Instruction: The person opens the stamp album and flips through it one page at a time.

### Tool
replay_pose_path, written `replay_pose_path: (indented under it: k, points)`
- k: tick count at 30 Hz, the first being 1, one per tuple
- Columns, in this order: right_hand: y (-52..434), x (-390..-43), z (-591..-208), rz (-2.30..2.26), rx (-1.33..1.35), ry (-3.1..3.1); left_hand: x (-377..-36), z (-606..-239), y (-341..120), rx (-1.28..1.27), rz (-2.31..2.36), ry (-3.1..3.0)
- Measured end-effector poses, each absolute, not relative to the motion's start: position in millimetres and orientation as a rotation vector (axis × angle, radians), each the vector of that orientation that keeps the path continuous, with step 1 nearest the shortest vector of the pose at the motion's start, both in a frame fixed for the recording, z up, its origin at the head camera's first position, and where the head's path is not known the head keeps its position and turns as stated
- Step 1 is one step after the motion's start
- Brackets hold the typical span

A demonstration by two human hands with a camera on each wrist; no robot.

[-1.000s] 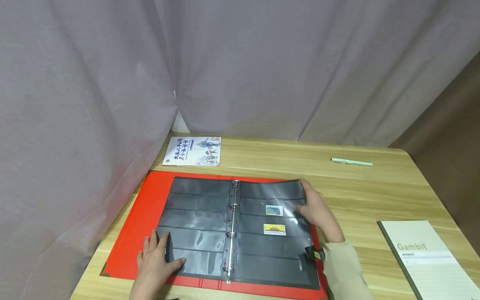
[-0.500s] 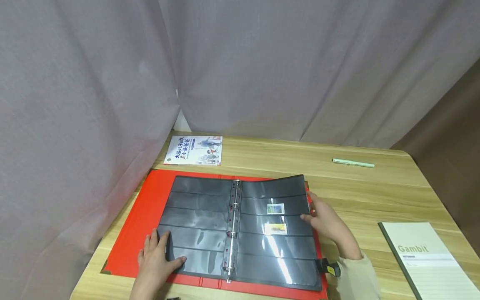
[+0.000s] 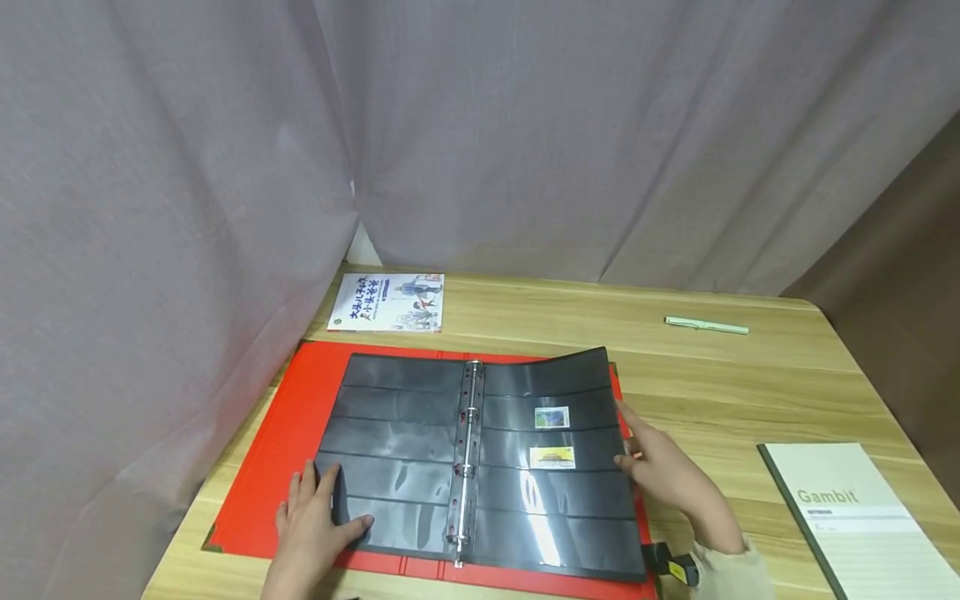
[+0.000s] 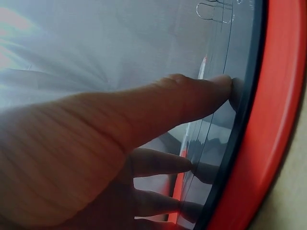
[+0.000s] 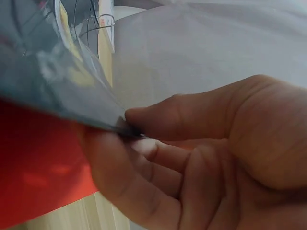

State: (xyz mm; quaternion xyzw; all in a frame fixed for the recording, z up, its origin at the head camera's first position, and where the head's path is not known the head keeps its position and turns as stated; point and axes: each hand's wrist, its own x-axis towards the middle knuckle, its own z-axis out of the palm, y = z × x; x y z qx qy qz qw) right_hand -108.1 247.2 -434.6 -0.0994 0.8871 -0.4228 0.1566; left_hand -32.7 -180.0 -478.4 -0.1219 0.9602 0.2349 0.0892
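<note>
Right hand has slid down the outer edge of the right-hand page of the red binder, now pinching it and lifting; left hand stays flat-fingered on the left page, so a page turn looks underway.

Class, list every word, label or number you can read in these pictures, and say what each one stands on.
"Gambit": on the white notebook at the right.
Smaller lines under it: too small to read.
Blue Chinese title on the booklet at the back left: too blurred to read.
Two stamps in the album page: no legible text.
</note>
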Motion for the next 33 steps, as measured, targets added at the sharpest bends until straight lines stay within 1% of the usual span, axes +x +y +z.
replay_pose_path:
  k: [9, 18, 25, 33]
  points:
    - [253, -99, -430, -1.298, -0.284, 2.479, -32, -479, -180, -0.342, 0.688, 2.883]
    - [244, -87, -409, -1.293, -0.293, 2.41, -33, -480, -179, -0.353, 0.697, 2.875]
    - [239, -79, -394, -1.302, -0.365, 2.454, -32, -478, -179, -0.358, 0.701, 2.868]
    - [235, -79, -385, -1.368, -0.462, 2.537, -31, -477, -179, -0.35, 0.714, 2.873]
